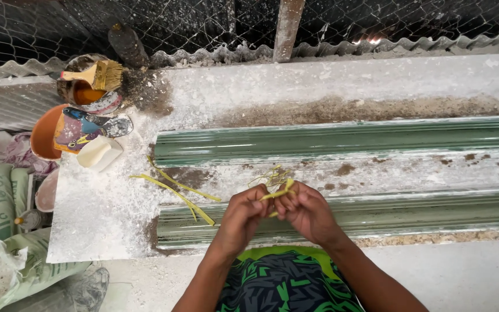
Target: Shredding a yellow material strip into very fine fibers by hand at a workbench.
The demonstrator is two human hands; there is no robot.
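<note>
Between both hands, near the middle of the scene, sits a small tuft of yellow fibre (276,193). The left hand (244,215) and right hand (306,211) are brought close together, fingertips pinching the strands from either side, knuckles almost touching. The fibre looks light, limp and stringy, likely to fray or slip apart, so it is best held at the bunched middle, as now, not by the loose ends. More thin wisps stick up just beyond the fingers. Left of the hands, loose strips (174,190) of the same yellow lie on a dusty white slab (99,214). Under and beyond the hands run long green mouldings (376,138). Far left stand a brush (96,74) on a pot (85,95) and an orange bowl (43,134).
</note>
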